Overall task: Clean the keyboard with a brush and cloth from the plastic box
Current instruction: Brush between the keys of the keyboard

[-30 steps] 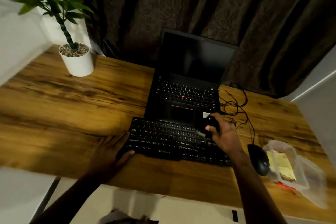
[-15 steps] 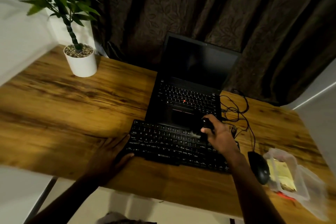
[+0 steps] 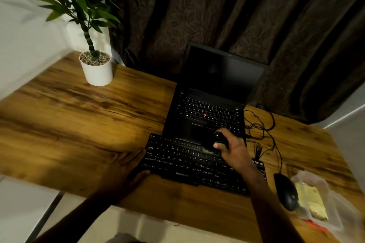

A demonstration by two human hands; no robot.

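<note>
brushing looks underway, right hand (image 3: 235,148) curled round the brush (image 3: 218,140) with bristles on the upper rows of the keyboard (image 3: 187,165), left hand (image 3: 126,169) flat and spread against its left end, cloth (image 3: 312,201) sits unused in the plastic box (image 3: 324,181), so wiping's left to do

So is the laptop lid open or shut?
Open: the laptop lid stands raised behind its exposed keys; the screen is dark.

Dimly lit: streaky brown wooden desk (image 3: 79,128) before dark brown leaf-patterned curtain (image 3: 217,6), white wall (image 3: 23,35) at left, pale floor (image 3: 19,207) below.
</note>
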